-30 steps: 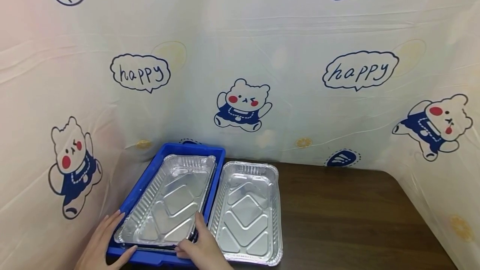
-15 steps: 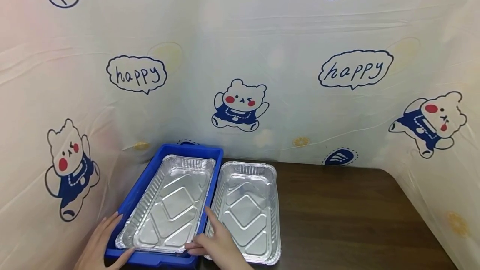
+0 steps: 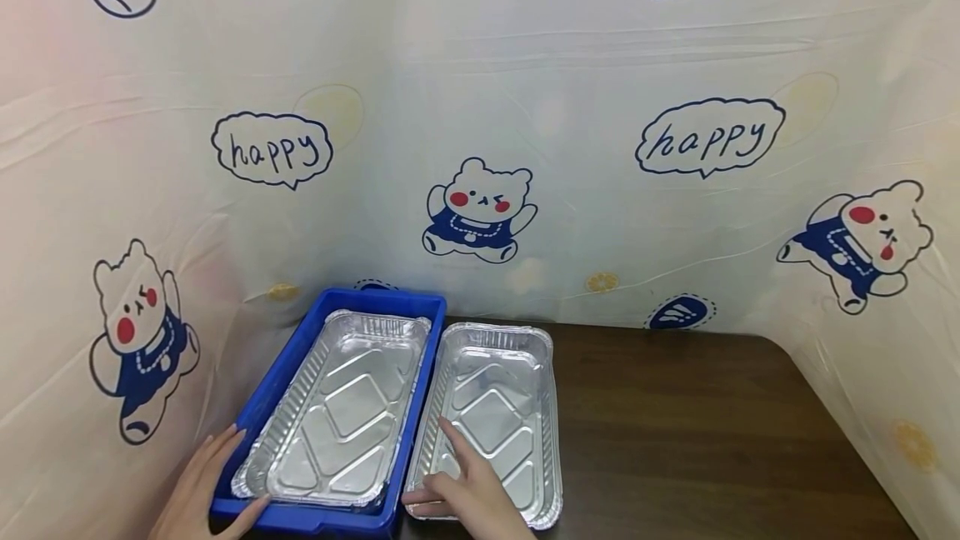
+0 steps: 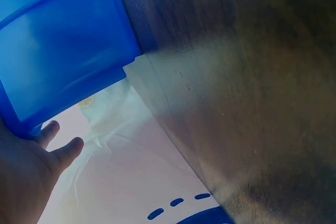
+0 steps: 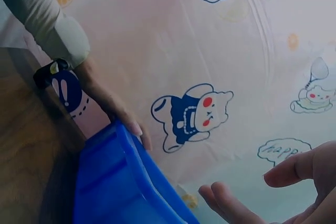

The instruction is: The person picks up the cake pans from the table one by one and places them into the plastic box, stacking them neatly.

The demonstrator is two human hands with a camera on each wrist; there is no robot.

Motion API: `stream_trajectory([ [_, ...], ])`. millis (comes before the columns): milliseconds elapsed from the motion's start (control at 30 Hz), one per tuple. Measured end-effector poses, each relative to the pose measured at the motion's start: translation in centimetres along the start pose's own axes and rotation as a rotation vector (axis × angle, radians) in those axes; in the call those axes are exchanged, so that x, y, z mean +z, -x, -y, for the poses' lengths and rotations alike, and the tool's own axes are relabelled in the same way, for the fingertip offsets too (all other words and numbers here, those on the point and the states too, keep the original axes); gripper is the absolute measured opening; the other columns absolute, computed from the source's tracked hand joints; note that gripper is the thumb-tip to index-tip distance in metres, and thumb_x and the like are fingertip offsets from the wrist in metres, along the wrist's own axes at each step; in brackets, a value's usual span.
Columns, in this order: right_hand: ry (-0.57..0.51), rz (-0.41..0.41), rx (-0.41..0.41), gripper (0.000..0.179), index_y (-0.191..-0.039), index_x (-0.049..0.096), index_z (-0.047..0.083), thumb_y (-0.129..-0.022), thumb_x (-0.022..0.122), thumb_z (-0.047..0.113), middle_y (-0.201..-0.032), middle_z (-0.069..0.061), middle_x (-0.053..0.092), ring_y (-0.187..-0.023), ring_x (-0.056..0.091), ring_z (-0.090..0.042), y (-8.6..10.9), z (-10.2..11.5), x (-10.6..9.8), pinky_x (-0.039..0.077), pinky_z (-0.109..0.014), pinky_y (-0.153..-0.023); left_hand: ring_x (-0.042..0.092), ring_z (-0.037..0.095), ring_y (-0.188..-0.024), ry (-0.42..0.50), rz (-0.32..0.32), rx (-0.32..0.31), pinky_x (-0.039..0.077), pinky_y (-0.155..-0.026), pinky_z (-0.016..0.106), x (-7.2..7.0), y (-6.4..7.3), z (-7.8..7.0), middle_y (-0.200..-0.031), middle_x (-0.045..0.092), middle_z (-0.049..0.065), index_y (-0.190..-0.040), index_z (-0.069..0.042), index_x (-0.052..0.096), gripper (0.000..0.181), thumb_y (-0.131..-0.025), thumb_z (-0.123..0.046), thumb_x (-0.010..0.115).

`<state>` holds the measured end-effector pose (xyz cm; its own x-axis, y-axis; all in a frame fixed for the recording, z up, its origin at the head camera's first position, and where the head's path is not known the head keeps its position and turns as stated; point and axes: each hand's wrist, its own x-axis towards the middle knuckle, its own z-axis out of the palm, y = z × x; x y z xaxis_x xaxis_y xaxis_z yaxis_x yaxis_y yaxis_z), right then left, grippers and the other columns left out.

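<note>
A blue plastic bin (image 3: 303, 515) stands at the left with a rectangular foil tray (image 3: 360, 407) lying inside it. My left hand (image 3: 198, 486) rests on the bin's near left corner, thumb at the front rim and fingers spread along the left side. In the left wrist view this hand (image 4: 26, 169) is against the blue wall with its fingers extended. Over the near left part of a second foil tray (image 3: 525, 440), just right of the bin, hovers my right hand (image 3: 480, 494). Nothing is between its parted fingers, also in the right wrist view, where the hand (image 5: 294, 192) is partly cut off.
Both trays sit on a dark brown wooden table (image 3: 675, 432), which stretches to the right. A pale curtain (image 3: 585, 107) with bear prints hangs behind and along both sides, close to the bin.
My right hand has released the near right corner of the tray in the bin and moved right, over the second tray. That first tray has settled lower; the left hand stays put.
</note>
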<state>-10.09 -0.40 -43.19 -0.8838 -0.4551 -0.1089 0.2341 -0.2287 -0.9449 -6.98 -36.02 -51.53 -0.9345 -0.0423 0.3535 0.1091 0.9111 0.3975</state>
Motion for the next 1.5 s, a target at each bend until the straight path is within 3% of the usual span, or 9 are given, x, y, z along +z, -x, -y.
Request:
stream_trajectory([
  [367,0.124,-0.046,0.063,0.072,-0.151,0.017,-0.001,-0.089,0.053,0.007,-0.117,-0.026,0.06,-0.086,0.069,-0.037,1.3,0.0,-3.0,0.057,-0.039,-0.077,0.006,0.042,-0.143,0.005,0.004,0.017,-0.008,-0.113,0.055,-0.1,0.0,0.1,-0.147,0.028,0.021,-0.151,-0.011,0.025,0.096,-0.077,-0.041,0.078],
  [667,0.105,-0.027,0.054,0.071,-0.151,0.014,-0.002,-0.093,0.053,0.011,-0.133,-0.032,0.044,-0.092,0.068,-0.037,2.4,0.1,-5.0,0.057,-0.04,-0.079,0.006,0.041,-0.143,0.006,0.005,0.012,-0.008,-0.114,0.054,-0.1,0.0,0.1,-0.147,0.028,0.021,-0.151,-0.011,0.024,0.096,-0.078,-0.041,0.077],
  [867,0.104,-0.019,0.062,0.072,-0.151,0.011,-0.003,-0.095,0.053,0.014,-0.131,-0.03,0.047,-0.094,0.068,-0.037,2.8,0.2,-6.2,0.056,-0.042,-0.081,0.006,0.042,-0.143,0.012,0.019,-0.003,-0.008,-0.113,0.056,-0.1,0.0,0.0,-0.147,0.027,0.021,-0.151,-0.011,0.023,0.095,-0.078,-0.042,0.076],
  [1200,0.056,-0.005,-0.003,0.073,-0.149,0.004,-0.009,-0.094,0.049,0.007,-0.144,-0.039,0.026,-0.094,0.067,-0.039,3.1,0.3,-8.1,0.056,-0.041,-0.079,0.006,0.041,-0.143,0.01,0.008,0.019,-0.008,-0.113,0.055,-0.3,-0.1,0.0,-0.147,0.027,0.022,-0.152,-0.011,0.023,0.096,-0.078,-0.04,0.077],
  [1333,0.053,-0.02,0.008,0.074,-0.149,0.003,-0.009,-0.094,0.049,0.008,-0.151,-0.036,0.003,-0.095,0.067,-0.038,3.5,0.3,-8.8,0.055,-0.044,-0.08,0.005,0.042,-0.143,0.01,0.022,0.003,-0.007,-0.112,0.058,-0.2,0.0,-0.1,-0.148,0.027,0.022,-0.152,-0.012,0.021,0.096,-0.079,-0.042,0.076],
  [1500,0.061,-0.052,0.029,0.073,-0.149,0.004,-0.009,-0.095,0.05,0.01,-0.153,-0.033,0.001,-0.095,0.067,-0.039,3.8,0.3,-9.7,0.055,-0.045,-0.08,0.005,0.042,-0.143,0.011,0.021,-0.009,-0.006,-0.111,0.06,-0.1,0.0,-0.1,-0.148,0.026,0.021,-0.152,-0.013,0.021,0.096,-0.079,-0.043,0.076],
])
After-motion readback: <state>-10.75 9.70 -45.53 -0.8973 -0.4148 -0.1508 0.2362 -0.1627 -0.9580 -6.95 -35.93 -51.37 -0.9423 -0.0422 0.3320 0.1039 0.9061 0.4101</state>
